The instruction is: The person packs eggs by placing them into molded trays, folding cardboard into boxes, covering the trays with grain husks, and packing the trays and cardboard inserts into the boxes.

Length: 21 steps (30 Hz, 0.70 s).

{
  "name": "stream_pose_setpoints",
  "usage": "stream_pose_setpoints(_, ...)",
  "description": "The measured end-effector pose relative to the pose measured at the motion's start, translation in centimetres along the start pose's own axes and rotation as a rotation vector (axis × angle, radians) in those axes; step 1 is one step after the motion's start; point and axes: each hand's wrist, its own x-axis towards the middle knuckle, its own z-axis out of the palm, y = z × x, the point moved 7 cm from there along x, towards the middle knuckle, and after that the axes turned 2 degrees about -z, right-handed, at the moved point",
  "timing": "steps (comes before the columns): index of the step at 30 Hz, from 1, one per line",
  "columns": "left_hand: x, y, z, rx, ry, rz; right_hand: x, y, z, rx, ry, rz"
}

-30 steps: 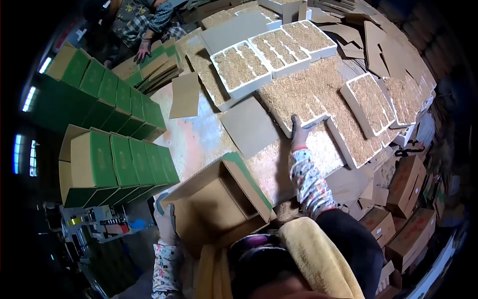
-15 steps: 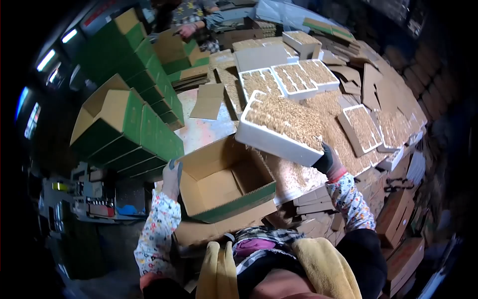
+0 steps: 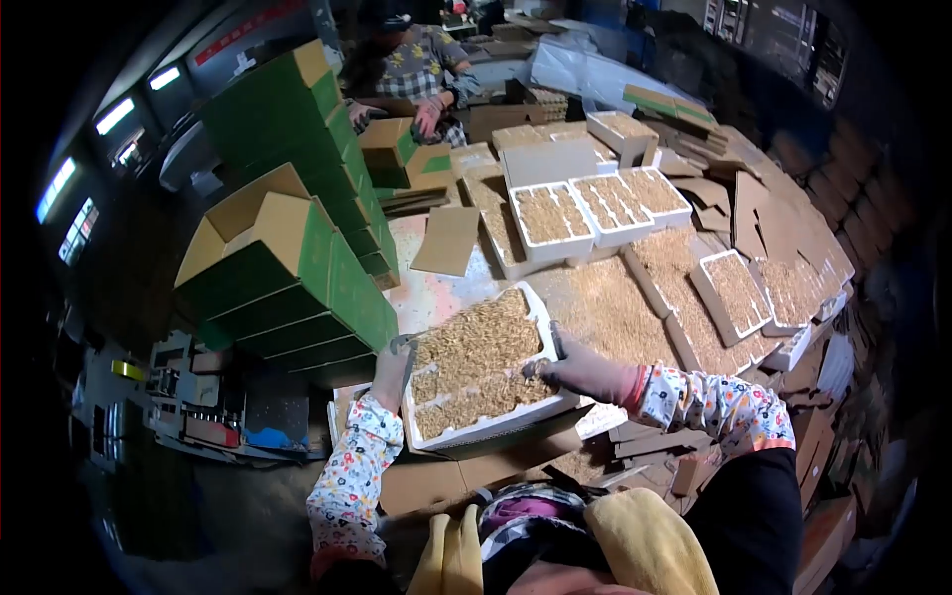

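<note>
A white foam tray (image 3: 483, 424) full of loose tan, husk-like material lies tilted over the mouth of an open cardboard box (image 3: 526, 436), whose green outer side shows below it. The tray hides the box's inside. My right hand (image 3: 595, 375), in a dark-tipped glove, grips the tray's right wall, with fingers over the filling. My left hand (image 3: 393, 373), also gloved, is closed at the upper left edge of the box, right beside the tray; whether it touches the tray too, I cannot tell.
Green cardboard boxes (image 3: 297, 288) are stacked at left. More filled foam trays (image 3: 607, 238) stand across the table, with loose tan material (image 3: 615, 307) between them. Flat cardboard pieces (image 3: 759, 213) lie at right. Across the table a co-worker's gloved hand (image 3: 428, 117) is at a small box.
My right hand has brought the filled tray left and down from beside the box onto its opening. My left hand has stayed at the box's left edge. The view has shifted.
</note>
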Motion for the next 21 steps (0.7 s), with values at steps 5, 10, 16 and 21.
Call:
stream_pose_setpoints(5,-2.3,2.1,-0.3,0.463,0.184,0.108,-2.3,4.3,0.4,-0.165,-0.041,0.447)
stream_pose_setpoints(10,-2.6,3.5,1.7,0.877,0.189,0.171,-2.9,4.5,-1.1,-0.348,0.151,0.125)
stream_pose_setpoints(16,-3.7,4.4,3.1,1.15,0.403,0.077,3.0,14.5,-15.3,-0.439,0.799,0.032)
stream_pose_setpoints(21,-4.0,5.4,5.2,1.21,0.42,0.038,5.4,30.6,-15.2,-0.464,0.53,0.608)
